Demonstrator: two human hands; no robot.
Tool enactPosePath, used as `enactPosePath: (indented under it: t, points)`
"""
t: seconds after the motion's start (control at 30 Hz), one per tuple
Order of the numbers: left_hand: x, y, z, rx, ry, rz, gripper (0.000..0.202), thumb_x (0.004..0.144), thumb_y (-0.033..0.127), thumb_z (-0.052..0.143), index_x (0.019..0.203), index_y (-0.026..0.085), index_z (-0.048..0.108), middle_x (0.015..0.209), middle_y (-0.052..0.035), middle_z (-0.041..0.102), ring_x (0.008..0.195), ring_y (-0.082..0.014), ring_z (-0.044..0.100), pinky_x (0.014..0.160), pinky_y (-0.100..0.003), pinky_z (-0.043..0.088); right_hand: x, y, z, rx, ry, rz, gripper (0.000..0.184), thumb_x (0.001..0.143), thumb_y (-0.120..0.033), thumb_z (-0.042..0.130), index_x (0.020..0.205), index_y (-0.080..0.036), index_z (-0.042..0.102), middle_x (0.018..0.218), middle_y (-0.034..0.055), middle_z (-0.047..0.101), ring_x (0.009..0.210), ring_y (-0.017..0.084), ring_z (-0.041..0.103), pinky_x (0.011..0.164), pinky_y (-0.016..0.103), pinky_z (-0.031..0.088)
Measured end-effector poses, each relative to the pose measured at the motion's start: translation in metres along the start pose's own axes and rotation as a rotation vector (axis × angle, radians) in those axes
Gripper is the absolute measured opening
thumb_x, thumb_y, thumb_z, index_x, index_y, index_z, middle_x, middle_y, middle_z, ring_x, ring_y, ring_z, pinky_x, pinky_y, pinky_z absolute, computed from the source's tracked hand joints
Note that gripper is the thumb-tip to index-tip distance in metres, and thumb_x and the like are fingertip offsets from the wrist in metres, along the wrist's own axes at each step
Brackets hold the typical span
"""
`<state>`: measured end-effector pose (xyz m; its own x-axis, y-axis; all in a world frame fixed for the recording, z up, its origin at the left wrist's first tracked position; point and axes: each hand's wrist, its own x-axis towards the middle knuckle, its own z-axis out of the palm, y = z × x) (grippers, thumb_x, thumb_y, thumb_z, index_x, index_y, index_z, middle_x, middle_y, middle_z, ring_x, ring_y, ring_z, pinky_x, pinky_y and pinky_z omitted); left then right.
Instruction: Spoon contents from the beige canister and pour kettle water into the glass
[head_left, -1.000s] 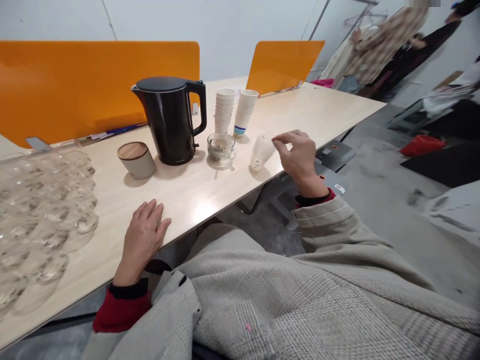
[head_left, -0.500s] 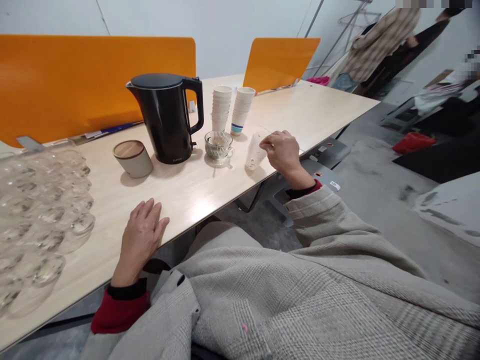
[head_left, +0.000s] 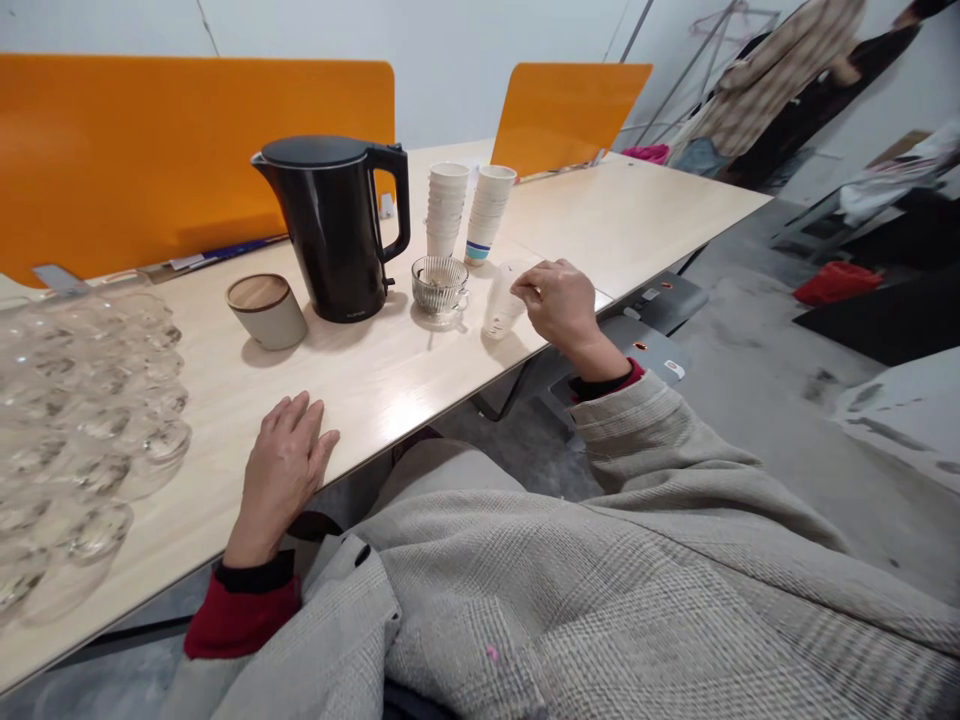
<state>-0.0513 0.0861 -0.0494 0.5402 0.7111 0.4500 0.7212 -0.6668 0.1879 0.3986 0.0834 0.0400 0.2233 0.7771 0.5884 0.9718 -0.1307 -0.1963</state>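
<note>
My right hand [head_left: 556, 303] is closed in a pinch at the upper right side of a clear cup [head_left: 498, 308] with small dark marks. The cup leans slightly and its base is at the tabletop. Just left of it stands a ribbed glass cup [head_left: 439, 284] with a handle. My left hand [head_left: 286, 462] lies flat near the table's front edge, fingers out, holding nothing. Behind the glass cup stand two stacks of paper cups, one white [head_left: 445, 208] and one with a blue band [head_left: 488, 213]. A black electric kettle [head_left: 330, 235] stands left of them.
A grey canister [head_left: 271, 322] with a wooden lid stands before the kettle. Many upside-down clear glasses [head_left: 94, 420] cover the left of the table [head_left: 360, 400]. Orange dividers [head_left: 150, 160] line the back. At far right a person in a checked shirt [head_left: 787, 75] stands.
The clear cup and my right hand have shifted slightly left together. My left hand stays flat on the table. The view has tipped a little.
</note>
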Motion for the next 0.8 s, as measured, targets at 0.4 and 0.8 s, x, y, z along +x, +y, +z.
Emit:
enactPosePath:
  t: [0.4,0.8]
  points:
    - [0.0,0.0,-0.001,-0.025,-0.014,-0.017,0.048,0.109,0.05,0.044,0.137,0.018,0.066,0.15,-0.021,0.067,0.145,-0.0399,0.057,0.124,-0.064,0.046,-0.004,-0.005,-0.002,0.038,0.024,0.034,0.017,0.091,-0.018,0.062,0.082,-0.024,0.075,0.1,0.0111,0.079,0.105,0.033,0.065,0.092,0.05,0.054]
    - [-0.001,-0.002,0.0,-0.018,-0.022,-0.026,0.046,0.109,0.051,0.046,0.137,0.02,0.066,0.151,-0.0186,0.066,0.146,-0.0398,0.056,0.125,-0.064,0.046,-0.011,-0.034,-0.007,0.072,-0.015,-0.034,0.02,0.092,-0.019,0.064,0.087,-0.025,0.082,0.101,0.0094,0.082,0.1,0.031,0.066,0.088,0.047,0.054]
